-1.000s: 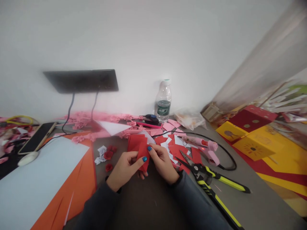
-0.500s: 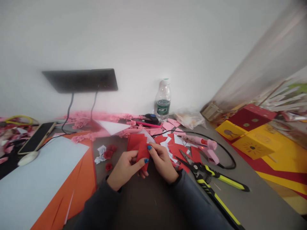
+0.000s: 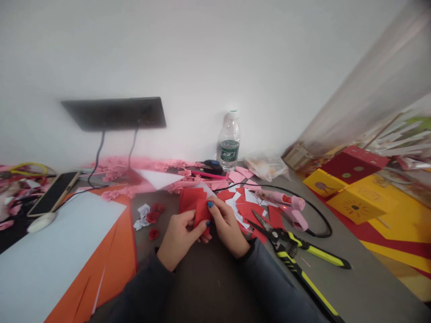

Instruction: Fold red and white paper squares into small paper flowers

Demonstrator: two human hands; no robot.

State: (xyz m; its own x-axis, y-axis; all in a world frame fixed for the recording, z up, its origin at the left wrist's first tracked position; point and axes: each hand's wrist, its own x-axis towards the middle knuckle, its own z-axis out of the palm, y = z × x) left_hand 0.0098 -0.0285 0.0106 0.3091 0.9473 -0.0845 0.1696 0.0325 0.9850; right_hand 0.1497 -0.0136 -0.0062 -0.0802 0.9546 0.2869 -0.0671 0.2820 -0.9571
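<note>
Between my two hands is a folded piece of red paper [image 3: 201, 211]. My left hand [image 3: 180, 235] pinches its lower part, thumb across the front and fingers behind. With thumb and fingers, my right hand [image 3: 228, 224] grips its upper right edge. Just behind lie more red paper squares [image 3: 189, 198] on the table. Left of my hands sit small red paper flowers [image 3: 153, 216] and a white paper flower [image 3: 142, 216]. Red and white paper scraps [image 3: 247, 211] spread out on the right.
Yellow-handled shears [image 3: 286, 244] and a pink glue gun [image 3: 292, 208] with a black cord lie right. A water bottle [image 3: 230, 141] stands by the wall. Orange sheets [image 3: 117, 251], a white sheet [image 3: 67, 251] and a phone [image 3: 54, 193] are left. Yellow card boxes [image 3: 357, 204] stand far right.
My left hand has shifted slightly right, closer to my right hand, and its thumb has slid up and across the red paper. Both hands still hold the paper.
</note>
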